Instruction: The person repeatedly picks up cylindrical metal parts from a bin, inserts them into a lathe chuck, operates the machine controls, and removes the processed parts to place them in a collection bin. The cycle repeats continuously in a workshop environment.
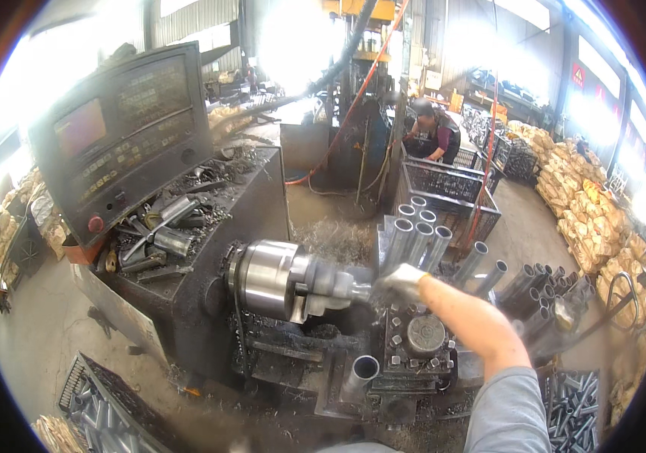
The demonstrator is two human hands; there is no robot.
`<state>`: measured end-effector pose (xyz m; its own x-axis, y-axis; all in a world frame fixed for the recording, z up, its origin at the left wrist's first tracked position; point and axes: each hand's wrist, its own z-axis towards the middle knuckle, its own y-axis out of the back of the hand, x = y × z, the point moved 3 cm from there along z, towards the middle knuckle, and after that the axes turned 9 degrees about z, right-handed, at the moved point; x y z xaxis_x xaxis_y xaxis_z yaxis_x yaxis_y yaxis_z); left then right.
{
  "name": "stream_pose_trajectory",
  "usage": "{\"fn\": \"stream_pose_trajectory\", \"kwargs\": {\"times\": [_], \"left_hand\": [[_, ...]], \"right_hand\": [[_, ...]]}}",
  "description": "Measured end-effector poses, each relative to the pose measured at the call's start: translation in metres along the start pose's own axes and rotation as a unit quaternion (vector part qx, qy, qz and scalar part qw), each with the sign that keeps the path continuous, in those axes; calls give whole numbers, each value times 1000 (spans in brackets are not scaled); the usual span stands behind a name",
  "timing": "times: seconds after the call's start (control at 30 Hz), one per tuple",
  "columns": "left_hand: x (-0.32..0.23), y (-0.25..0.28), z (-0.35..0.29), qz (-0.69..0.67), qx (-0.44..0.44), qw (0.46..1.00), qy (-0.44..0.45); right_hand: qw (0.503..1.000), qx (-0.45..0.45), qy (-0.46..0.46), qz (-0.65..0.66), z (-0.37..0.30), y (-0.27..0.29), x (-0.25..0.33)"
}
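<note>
My right hand [400, 282], in a pale, dirty glove, is at the outer end of a short metal workpiece [352, 287]. Its fingers look curled, but they are dark and blurred, and what they hold is hidden. The workpiece lines up with a shiny lathe chuck [269, 281], whose jaws [315, 291] look blurred. Just below my hand sits a square tool post [425, 334] with a round top and several bolts. A short metal tube [361, 374] stands upright left of the tool post. My left hand is not in view.
A control panel [123, 136] rises at the left, above metal scraps [164, 235] and shavings. Several upright tubes [421, 235] stand beyond my hand. Crates of metal parts [576, 400] [96, 408] sit low on both sides. A person [435, 132] works by a black crate [451, 189] farther back.
</note>
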<state>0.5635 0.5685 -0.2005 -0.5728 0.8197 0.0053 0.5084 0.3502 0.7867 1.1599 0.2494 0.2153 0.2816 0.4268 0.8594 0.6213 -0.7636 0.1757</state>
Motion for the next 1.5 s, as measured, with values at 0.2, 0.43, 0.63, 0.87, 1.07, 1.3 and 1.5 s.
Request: {"fn": "stream_pose_trajectory", "kwargs": {"times": [0.2,0.43,0.63,0.87,1.07,1.3,1.5], "left_hand": [[13,-80,3,-470,-147,868,64],[-55,64,-19,-459,-138,870,114],[-100,116,-31,-579,-79,807,85],[-105,104,-46,-602,-53,794,60],[-137,200,-68,-416,-221,882,28],[-211,449,-54,-101,-615,753,-210],[-244,534,13,-14,-743,606,-284]], "right_hand": [[958,-67,141,240,-96,28,37],[608,-351,657,-274,-115,-60,147],[766,152,37,-624,-38,-53,61],[928,111,212,-287,-31,-80,54],[816,-151,427,-359,-10,-56,120],[811,155,91,-557,42,-51,36],[870,431,-89,-222,102,-18,-1]]}}
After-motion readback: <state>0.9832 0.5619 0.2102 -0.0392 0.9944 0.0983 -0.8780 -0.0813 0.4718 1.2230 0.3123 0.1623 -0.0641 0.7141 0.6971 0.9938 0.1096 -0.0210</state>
